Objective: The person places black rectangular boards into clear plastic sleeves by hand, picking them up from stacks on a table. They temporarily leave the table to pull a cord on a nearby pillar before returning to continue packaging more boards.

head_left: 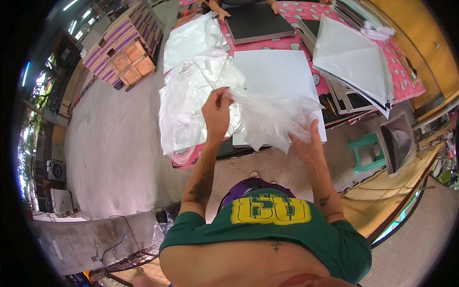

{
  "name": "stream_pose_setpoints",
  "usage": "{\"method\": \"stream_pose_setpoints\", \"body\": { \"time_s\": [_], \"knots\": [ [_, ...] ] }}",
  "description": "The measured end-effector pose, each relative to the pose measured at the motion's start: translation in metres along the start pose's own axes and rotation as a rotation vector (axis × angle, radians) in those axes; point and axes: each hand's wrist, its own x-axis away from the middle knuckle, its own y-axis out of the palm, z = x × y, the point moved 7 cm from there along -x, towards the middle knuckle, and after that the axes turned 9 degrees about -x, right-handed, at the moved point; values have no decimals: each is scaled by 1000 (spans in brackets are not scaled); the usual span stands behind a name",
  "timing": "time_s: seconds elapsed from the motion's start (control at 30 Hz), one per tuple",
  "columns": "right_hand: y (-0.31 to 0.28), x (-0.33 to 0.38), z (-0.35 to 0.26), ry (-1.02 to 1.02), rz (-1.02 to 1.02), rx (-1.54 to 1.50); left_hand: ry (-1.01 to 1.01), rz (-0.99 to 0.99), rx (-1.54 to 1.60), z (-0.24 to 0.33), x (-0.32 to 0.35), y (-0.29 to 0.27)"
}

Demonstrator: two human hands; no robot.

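Note:
A thin clear plastic bag (275,115), crumpled and stretched sideways, hangs between my hands above the table. My left hand (218,110) is closed, pinching the bag's left end between thumb and fingers. At its right end my right hand (308,143) grips the bag loosely, thumb raised and the fingertips partly hidden by the plastic. Beneath the bag lies a large white sheet or board (275,67), flat near the front of the table. Left of it spreads a loose heap of clear plastic bags (184,100), beside my left hand.
The table has a pink patterned cover (290,9). Across it, another person's hands (221,14) touch a black framed panel (258,23). Plastic-wrapped panels (351,60) stack at the right. A green stool (366,152) stands below them; stacked cartons (125,43) are at far left.

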Motion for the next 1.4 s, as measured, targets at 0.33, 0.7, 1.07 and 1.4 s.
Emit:
{"method": "stream_pose_setpoints", "body": {
  "time_s": [0.33,0.7,1.07,1.4],
  "knots": [
    [49,11,-86,-100,-592,618,419,-416,-488,24,-38,-47],
    [-3,-20,-147,-321,270,2240,480,-975,-564,101,26,56],
    [5,33,-162,-38,-53,2364,711,-432,-1299,41,5,-14],
    [-23,17,-192,-154,-655,718,245,-1141,-322,127,25,-15]
  ]
}}
